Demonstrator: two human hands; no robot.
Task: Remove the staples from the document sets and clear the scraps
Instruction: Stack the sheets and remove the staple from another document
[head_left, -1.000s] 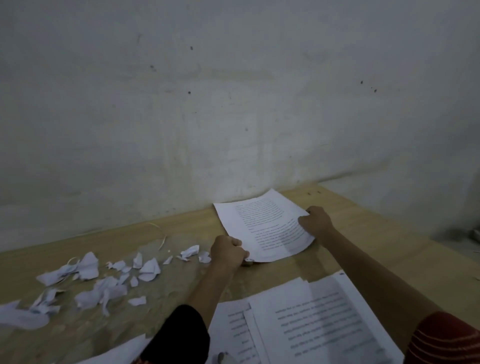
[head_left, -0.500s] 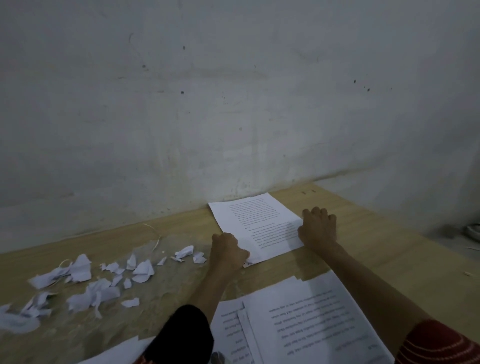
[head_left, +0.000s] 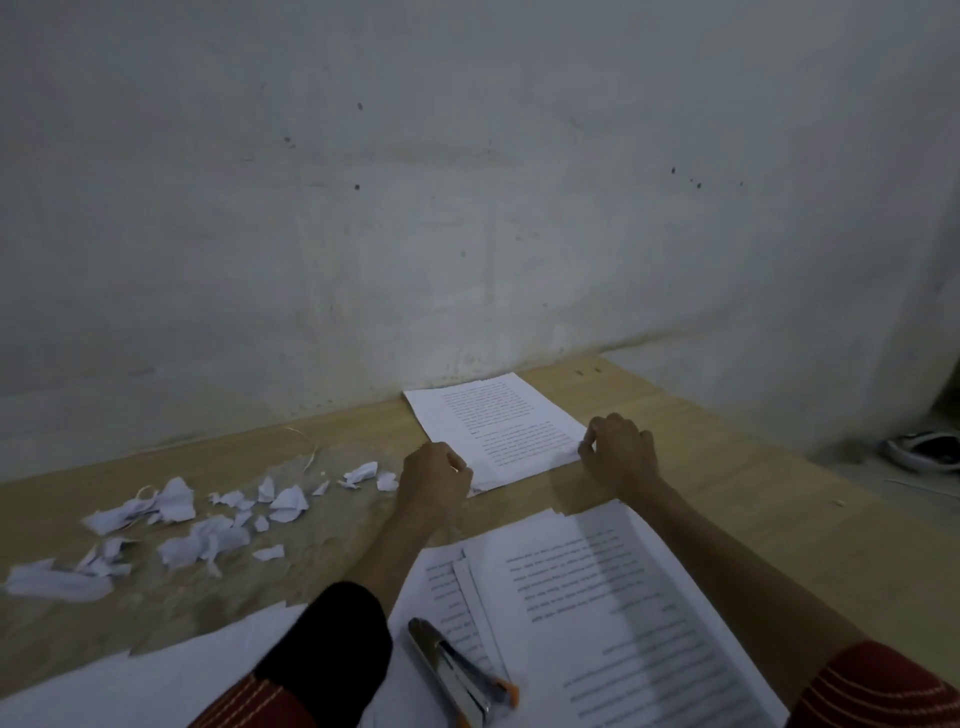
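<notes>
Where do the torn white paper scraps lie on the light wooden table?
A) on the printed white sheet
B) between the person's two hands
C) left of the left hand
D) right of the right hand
C: the torn white paper scraps are strewn over the light wooden table to the left of the left hand, not on the printed white sheet.

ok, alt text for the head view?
Two hands work a printed document on a wooden table: the left hand curled at its near left corner, the right hand pinching the right corner. Paper scraps lie left; a stapler and more papers lie nearer.
</notes>
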